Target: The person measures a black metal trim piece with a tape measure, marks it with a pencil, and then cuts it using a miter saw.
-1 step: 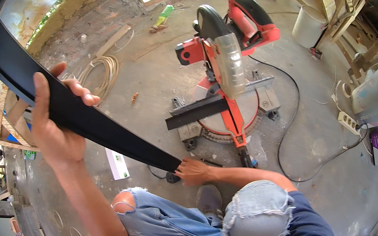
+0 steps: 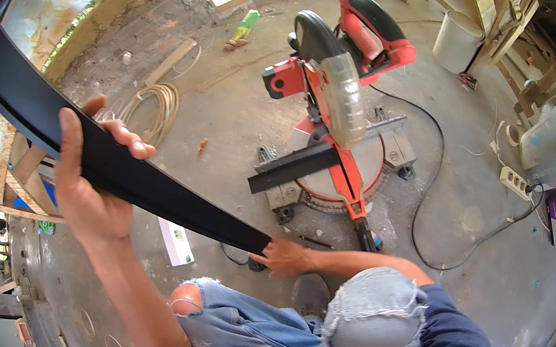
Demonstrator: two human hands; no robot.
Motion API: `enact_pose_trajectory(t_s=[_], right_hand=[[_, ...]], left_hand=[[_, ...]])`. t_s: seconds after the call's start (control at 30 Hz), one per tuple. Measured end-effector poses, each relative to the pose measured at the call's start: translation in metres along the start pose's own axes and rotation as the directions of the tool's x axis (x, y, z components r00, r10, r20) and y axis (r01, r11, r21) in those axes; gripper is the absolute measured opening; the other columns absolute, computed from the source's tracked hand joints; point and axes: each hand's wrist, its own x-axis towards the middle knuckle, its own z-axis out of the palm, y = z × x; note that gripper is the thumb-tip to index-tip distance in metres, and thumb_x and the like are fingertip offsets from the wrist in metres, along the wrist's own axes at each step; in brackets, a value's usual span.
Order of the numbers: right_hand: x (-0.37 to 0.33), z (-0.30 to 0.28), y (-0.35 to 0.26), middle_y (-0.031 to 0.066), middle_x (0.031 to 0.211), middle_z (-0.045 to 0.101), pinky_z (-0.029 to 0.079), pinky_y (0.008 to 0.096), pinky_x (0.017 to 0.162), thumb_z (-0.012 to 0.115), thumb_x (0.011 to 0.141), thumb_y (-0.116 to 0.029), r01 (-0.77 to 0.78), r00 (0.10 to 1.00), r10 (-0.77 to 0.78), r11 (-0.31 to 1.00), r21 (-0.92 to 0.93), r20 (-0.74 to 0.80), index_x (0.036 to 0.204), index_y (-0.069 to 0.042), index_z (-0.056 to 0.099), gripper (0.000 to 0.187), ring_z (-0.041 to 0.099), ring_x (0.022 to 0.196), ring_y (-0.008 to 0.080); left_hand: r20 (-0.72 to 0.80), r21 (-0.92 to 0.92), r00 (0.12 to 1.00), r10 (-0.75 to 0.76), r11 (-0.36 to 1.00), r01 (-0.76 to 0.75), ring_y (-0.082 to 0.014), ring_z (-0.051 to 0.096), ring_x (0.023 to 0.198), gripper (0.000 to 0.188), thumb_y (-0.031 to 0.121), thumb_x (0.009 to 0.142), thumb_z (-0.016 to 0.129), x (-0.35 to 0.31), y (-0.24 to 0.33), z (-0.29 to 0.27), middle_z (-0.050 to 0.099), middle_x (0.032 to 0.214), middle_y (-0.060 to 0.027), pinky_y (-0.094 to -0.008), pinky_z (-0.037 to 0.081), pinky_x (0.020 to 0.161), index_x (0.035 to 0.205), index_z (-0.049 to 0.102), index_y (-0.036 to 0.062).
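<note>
A long black panel strip (image 2: 154,190) slants from the upper left down to the middle of the head view. My left hand (image 2: 96,176) grips it from below, thumb on the near face and fingertips round the far edge. At the strip's lower end my right hand (image 2: 285,257) holds the tip between thumb and fingers, partly hidden. Beyond stands a red and black miter saw (image 2: 332,75), its head raised. A short black offcut (image 2: 292,170) lies against the saw's fence, reaching to the middle of the round table.
A black cable (image 2: 439,145) curves over the floor to a white power strip (image 2: 514,181) at right. Coiled hose (image 2: 161,115), a green bottle (image 2: 245,27), a white bucket (image 2: 454,41) and stacked timber (image 2: 511,23) surround the saw. A white box (image 2: 176,241) lies near my left knee.
The view has shifted slightly, so the saw and floor sit a little lower and to the right. My right hand's fingers have spread somewhat at the strip's end. My left hand keeps its grip.
</note>
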Motion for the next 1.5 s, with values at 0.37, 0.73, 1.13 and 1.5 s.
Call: enact_pose_trajectory(t_s=[0.37,0.73,1.13,1.5], right_hand=[[-0.063,-0.049,-0.023,0.0163,0.101,0.069,0.054,0.0422,0.091,0.088,0.070,-0.040,-0.663,0.706,0.695,0.583,0.469,0.134,0.116,-0.003,0.060,0.065,0.068,0.102,0.0346],[-0.084,-0.258,-0.039,0.0144,0.129,0.062,0.048,0.0366,0.105,0.078,0.075,-0.011,0.013,0.697,0.703,0.184,0.983,-0.141,0.140,-0.002,0.057,0.068,0.065,0.116,0.0260],[0.010,-0.302,-0.031,0.0162,0.140,0.035,0.036,0.0379,0.110,0.071,0.087,-0.016,-0.054,0.632,0.452,0.836,0.546,-0.630,0.136,0.001,0.054,0.055,0.042,0.129,0.0244],[-0.001,-0.272,-0.026,0.0150,0.123,0.062,0.048,0.0369,0.098,0.070,0.098,-0.024,-0.144,0.655,0.467,0.849,0.508,-0.594,0.143,-0.002,0.045,0.057,0.061,0.115,0.0231]], left_hand=[[0.031,-0.070,0.998,-0.058,0.996,0.060,-0.0234,0.066,0.066,0.042,0.037,0.107,0.055,0.005,-0.014,-0.003,0.064,0.075,-0.0119,-0.0372,0.055,0.063,0.117,0.062,-0.0037],[0.387,-0.077,0.907,-0.165,0.975,0.210,-0.0176,0.067,0.065,0.012,0.011,0.093,0.076,-0.016,-0.052,0.051,0.069,0.079,-0.0079,-0.0302,0.054,0.062,0.098,0.071,0.0011],[0.320,0.004,0.916,-0.243,0.967,0.255,-0.0142,0.066,0.070,0.033,0.014,0.088,0.083,-0.022,-0.060,0.065,0.072,0.088,-0.0079,-0.0296,0.054,0.066,0.112,0.068,-0.0050],[0.242,-0.033,0.910,-0.337,0.934,0.355,-0.0148,0.065,0.062,0.022,0.003,0.082,0.083,-0.020,-0.078,0.068,0.068,0.079,-0.0054,-0.0297,0.053,0.059,0.098,0.068,0.0009]])
